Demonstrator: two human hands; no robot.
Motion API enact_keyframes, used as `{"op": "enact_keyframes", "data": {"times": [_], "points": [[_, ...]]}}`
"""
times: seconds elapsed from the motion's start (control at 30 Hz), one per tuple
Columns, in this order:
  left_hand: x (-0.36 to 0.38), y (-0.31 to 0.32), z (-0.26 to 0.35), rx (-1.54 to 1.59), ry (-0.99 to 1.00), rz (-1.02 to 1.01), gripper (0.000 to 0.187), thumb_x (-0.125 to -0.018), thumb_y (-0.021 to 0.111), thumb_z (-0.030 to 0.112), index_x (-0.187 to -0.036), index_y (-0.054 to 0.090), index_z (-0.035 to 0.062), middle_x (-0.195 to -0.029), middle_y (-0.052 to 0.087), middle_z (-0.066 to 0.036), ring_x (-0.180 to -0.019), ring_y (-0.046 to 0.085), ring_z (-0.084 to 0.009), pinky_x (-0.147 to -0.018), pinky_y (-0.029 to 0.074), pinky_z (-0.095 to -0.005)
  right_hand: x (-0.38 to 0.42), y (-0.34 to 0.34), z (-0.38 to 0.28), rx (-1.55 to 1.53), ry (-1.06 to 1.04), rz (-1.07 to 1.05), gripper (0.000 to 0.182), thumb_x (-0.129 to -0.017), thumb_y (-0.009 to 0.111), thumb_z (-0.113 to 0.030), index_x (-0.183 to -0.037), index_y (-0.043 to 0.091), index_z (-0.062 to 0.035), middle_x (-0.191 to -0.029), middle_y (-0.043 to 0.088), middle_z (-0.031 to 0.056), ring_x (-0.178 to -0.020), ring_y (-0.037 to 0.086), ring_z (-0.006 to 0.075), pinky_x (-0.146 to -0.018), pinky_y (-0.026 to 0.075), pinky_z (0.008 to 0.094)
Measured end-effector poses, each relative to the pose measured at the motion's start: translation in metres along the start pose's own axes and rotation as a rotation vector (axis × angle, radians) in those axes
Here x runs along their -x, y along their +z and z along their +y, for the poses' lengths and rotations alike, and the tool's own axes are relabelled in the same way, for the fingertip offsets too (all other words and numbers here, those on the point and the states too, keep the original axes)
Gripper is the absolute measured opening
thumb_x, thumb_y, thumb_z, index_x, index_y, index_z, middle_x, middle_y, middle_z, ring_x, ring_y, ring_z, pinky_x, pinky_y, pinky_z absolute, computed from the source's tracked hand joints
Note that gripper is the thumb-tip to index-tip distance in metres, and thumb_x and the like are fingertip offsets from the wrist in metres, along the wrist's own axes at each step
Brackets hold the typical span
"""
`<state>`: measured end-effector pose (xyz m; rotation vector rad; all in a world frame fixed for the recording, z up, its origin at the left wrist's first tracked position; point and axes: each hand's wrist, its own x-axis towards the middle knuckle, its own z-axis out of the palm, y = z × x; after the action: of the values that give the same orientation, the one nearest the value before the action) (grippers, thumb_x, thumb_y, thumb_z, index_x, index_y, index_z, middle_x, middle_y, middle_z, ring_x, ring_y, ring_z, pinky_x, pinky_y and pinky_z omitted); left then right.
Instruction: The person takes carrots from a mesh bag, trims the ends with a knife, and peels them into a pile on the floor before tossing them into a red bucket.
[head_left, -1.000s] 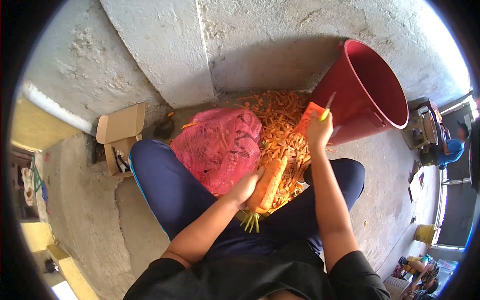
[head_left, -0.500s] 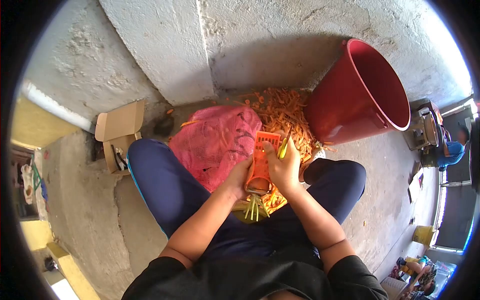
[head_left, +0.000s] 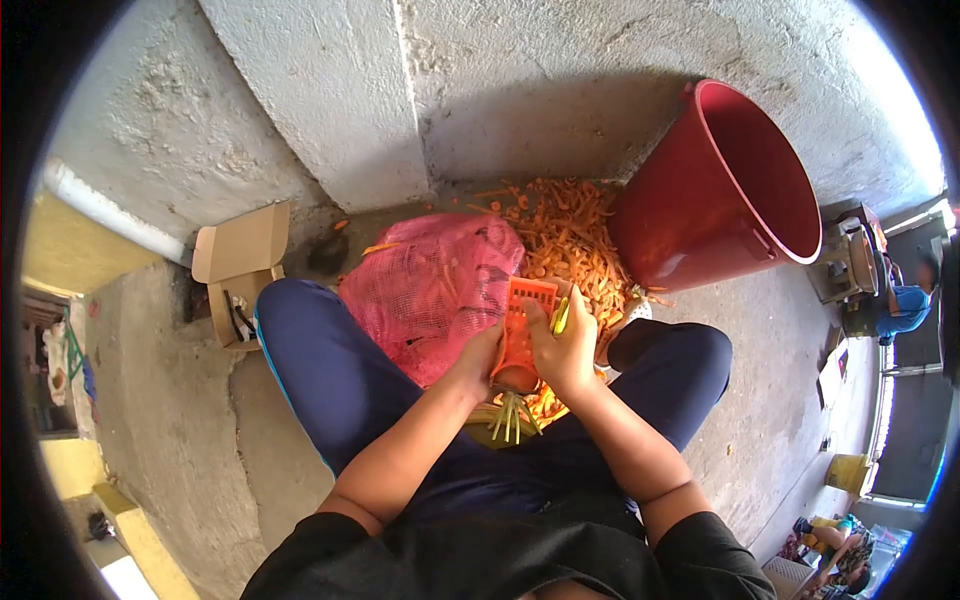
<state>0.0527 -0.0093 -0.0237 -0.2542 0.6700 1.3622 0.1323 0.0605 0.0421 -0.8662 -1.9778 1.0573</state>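
Note:
Between my knees, my left hand (head_left: pixel 478 362) is closed around the left side of an orange perforated plastic holder (head_left: pixel 516 345). A carrot (head_left: pixel 515 377) with cut green stems (head_left: pixel 512 415) sticks out of its lower end, towards me. My right hand (head_left: pixel 565 350) has its thumb over the holder's right side and holds a yellow-green handled tool (head_left: pixel 560 317) in its fingers. The tool's far end is hard to make out. Just beyond my hands lie a pink mesh sack (head_left: pixel 430 285) and a heap of orange peelings (head_left: pixel 575 235).
A large red bucket (head_left: pixel 680 200) leans at the upper right, by the wall. An open cardboard box (head_left: pixel 240 245) stands beyond my left knee. At the far right a person in blue (head_left: pixel 905 308) and another person (head_left: pixel 850 550) are visible.
The orange holder and my right hand have shifted slightly towards me, and the holder is tilted a little differently. The yellow-green tool has moved slightly left and down.

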Motion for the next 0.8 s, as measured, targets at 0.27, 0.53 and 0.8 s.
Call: {"op": "enact_keyframes", "data": {"times": [0.27,0.53,0.8], "points": [[-0.007,-0.004,-0.006,-0.011,0.061,0.034,0.033,-0.090,0.030,0.029,-0.104,0.048,0.0053,-0.096,0.057,-0.009,-0.085,0.058,-0.0195,-0.075,0.048,-0.0337,-0.005,-0.002,0.006,0.025,0.087,0.028,0.023,-0.077,0.057,-0.012,-0.095,0.049,-0.0001,-0.066,0.056,0.0183,-0.060,0.059,0.0268,-0.054,0.045,0.0317],[0.024,0.012,-0.016,-0.327,0.021,0.023,0.038,-0.089,0.034,0.036,-0.105,0.049,0.0056,-0.088,0.058,-0.005,-0.075,0.057,-0.0137,-0.069,0.047,-0.0266,-0.070,-0.024,0.055,0.199,0.202,0.327,0.018,-0.077,0.056,-0.013,-0.087,0.048,0.0003,-0.072,0.056,0.0178,-0.060,0.054,0.0253,-0.056,0.042,0.0352],[0.009,0.000,-0.002,-0.129,-0.097,-0.028,0.042,-0.085,0.043,0.039,-0.108,0.046,0.0038,-0.094,0.057,-0.008,-0.080,0.057,-0.0154,-0.073,0.048,-0.0297,-0.068,-0.034,0.063,-0.041,0.132,0.334,0.019,-0.081,0.055,-0.019,-0.085,0.049,-0.0014,-0.067,0.051,0.0058,-0.058,0.047,0.0131,-0.055,0.040,0.0281]]}}
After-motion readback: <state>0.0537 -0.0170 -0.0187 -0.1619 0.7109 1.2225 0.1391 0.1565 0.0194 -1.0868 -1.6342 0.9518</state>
